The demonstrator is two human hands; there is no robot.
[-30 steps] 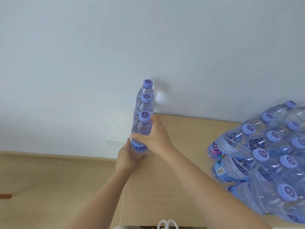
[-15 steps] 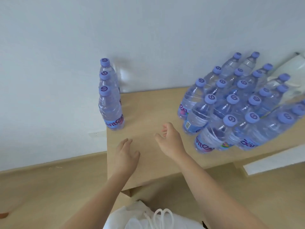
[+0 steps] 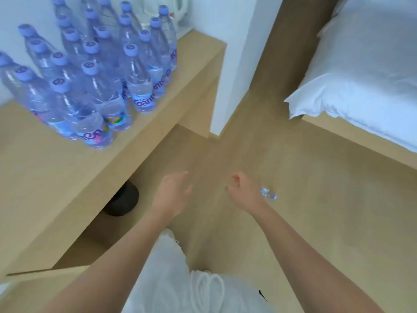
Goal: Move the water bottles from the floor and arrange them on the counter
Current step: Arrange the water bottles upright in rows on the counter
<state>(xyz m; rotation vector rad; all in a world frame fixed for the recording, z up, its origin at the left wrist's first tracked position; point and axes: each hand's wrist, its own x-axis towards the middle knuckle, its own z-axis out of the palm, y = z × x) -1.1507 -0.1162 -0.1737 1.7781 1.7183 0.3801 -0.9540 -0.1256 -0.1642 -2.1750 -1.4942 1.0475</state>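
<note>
Water bottles [image 3: 94, 71]: stood upright in a tight cluster on the counter, purple caps up, packed against one another and reaching back to the wall.
Counter [image 3: 56, 177]: pale wood, running along the left; the cluster sat toward its far end, and the nearer stretch showed bare wood.
Bottle on the floor [image 3: 268, 193]: a small clear piece with a blue tint lay on the wooden floor just beside the right hand; most of it was hidden behind that hand, so its pose could not be told.
Left hand [image 3: 172, 195]: hung over the floor in front of the counter edge, fingers loose and spread, holding nothing.
Right hand [image 3: 244, 192]: hung over the floor, apart from the left, fingers loosely curled, holding nothing.
Dark round object [image 3: 121, 201]: sat on the floor under the counter.
Kettle [image 3: 167, 10]: white, behind the cluster.
Bed [image 3: 365, 71]: white bedding at the right, well apart from the counter.
Clothing [image 3: 180, 279]: white, with a drawstring.
</note>
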